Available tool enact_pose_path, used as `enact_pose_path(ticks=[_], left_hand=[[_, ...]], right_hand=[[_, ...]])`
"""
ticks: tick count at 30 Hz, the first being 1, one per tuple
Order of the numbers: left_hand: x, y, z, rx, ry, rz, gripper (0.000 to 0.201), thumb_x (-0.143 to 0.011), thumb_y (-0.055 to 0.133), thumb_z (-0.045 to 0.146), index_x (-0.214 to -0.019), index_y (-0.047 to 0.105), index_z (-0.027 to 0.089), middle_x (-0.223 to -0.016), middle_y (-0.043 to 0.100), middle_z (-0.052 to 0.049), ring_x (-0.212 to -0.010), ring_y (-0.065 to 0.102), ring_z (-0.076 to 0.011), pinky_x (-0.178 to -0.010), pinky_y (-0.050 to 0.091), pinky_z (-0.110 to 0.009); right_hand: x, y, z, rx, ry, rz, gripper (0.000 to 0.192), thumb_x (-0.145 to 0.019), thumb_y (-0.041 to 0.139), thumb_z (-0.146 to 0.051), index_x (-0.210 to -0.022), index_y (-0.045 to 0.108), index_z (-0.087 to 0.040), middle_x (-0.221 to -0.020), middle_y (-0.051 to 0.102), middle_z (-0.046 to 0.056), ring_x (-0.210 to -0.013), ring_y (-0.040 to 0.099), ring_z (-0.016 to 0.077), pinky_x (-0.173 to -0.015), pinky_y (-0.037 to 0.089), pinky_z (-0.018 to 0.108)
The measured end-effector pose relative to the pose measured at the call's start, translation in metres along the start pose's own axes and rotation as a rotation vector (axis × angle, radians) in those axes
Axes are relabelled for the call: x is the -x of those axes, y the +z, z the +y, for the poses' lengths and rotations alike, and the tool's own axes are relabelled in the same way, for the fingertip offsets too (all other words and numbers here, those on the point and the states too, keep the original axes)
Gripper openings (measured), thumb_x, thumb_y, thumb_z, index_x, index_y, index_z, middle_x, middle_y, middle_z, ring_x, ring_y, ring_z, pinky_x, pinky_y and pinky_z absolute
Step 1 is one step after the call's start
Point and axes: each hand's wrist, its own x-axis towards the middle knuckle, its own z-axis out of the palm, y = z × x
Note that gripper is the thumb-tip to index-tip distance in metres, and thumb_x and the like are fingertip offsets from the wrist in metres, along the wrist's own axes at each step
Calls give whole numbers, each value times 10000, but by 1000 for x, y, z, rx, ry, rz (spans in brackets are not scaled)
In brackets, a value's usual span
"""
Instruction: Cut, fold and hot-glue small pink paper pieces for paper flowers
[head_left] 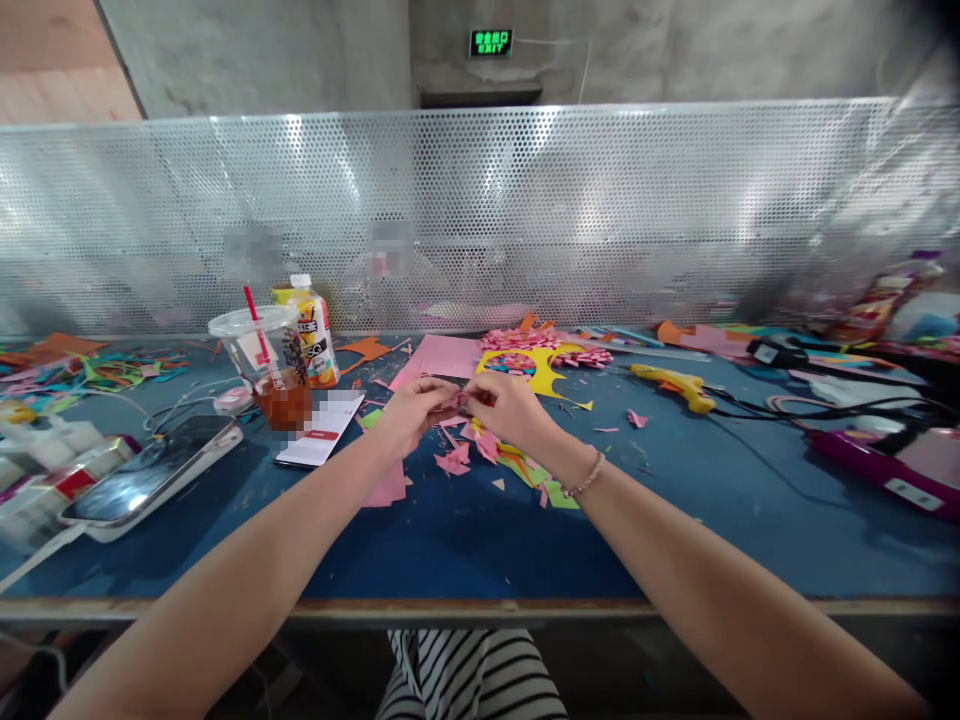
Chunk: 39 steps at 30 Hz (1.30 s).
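Both my hands meet over the middle of the blue table. My left hand (pixel 412 415) pinches a small piece of pink paper (pixel 451 403) from the left. On its other side my right hand (pixel 510 412), with a bracelet on the wrist, has its fingers closed on the same piece. The fingers cover most of the paper, so its shape is unclear. Pink paper scraps (pixel 454 460) and green scraps (pixel 562 494) lie below the hands. Behind them are a sheet of pink paper (pixel 446 352), yellow paper with cut-out holes (pixel 544 375) and a heap of pink pieces (pixel 517 337).
To the left stand a plastic cup with a straw (pixel 281 390) and a bottle (pixel 319 340), near a phone (pixel 157 470) on a cable. On the right lie a yellow-handled tool (pixel 675 387), black cables and a purple case (pixel 885 475). A perforated metal screen (pixel 480 210) closes the back.
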Motion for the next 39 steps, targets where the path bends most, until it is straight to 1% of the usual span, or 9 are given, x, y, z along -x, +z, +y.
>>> enact_pose_path(ticks=[4,9,12,18,22,28,33,36,39], left_hand=[[-1,-1,-1,-45,24,-29,158,-588,717,220,-668,627,118,-679,618,-13,-652,582,-93,-727,477,-273],[0,0,1,-230,127,-8,185,-595,706,267,-681,638,118,-674,630,-29,-653,598,-123,-723,489,-309],[-1,-3,1,-336,177,-19,177,-612,688,280,-679,643,123,-662,628,-31,-630,590,-125,-690,486,-300],[-7,-10,-6,-464,221,61,197,-649,643,325,-697,633,134,-653,617,-27,-600,561,-118,-628,462,-273],[-7,-11,-8,-526,237,90,222,-649,642,351,-700,624,135,-662,619,-31,-589,550,-117,-606,450,-268],[-5,-8,-6,-493,263,99,216,-648,644,345,-695,632,134,-652,604,-26,-596,541,-117,-602,444,-261],[-4,-4,-5,-362,246,107,198,-653,636,337,-681,627,141,-638,597,-13,-609,549,-118,-625,458,-269],[-3,-2,-5,-277,203,108,165,-643,640,299,-693,622,143,-667,610,-16,-638,567,-121,-646,467,-270],[-1,0,-3,-253,162,97,153,-627,648,275,-684,617,137,-653,602,-13,-621,570,-117,-653,475,-273]], right_hand=[[0,0,-2,-29,51,-8,116,-700,508,-152,-638,606,-150,-568,600,4,-512,500,84,-514,352,198],[-1,2,1,-159,157,-56,122,-710,512,-184,-616,584,-152,-536,588,0,-478,504,91,-480,359,206],[-1,5,4,-258,201,-70,118,-712,524,-210,-617,572,-159,-531,586,4,-488,528,108,-477,382,216],[-2,7,5,-447,234,-147,135,-713,556,-270,-628,541,-166,-550,585,10,-504,560,121,-473,411,222],[-1,7,4,-494,247,-176,153,-733,535,-278,-634,541,-160,-569,587,14,-520,567,120,-507,435,233],[-3,9,9,-624,251,-177,215,-743,531,-346,-631,522,-162,-582,579,7,-535,555,107,-544,456,240],[-5,9,11,-584,255,-142,181,-730,537,-309,-623,526,-164,-551,548,-15,-523,535,97,-528,433,222],[-4,10,10,-565,249,-120,150,-734,507,-275,-630,528,-168,-549,530,-25,-524,525,95,-518,421,217],[-4,10,10,-555,259,-112,144,-737,485,-272,-643,530,-172,-553,525,-26,-524,517,97,-501,404,214]])
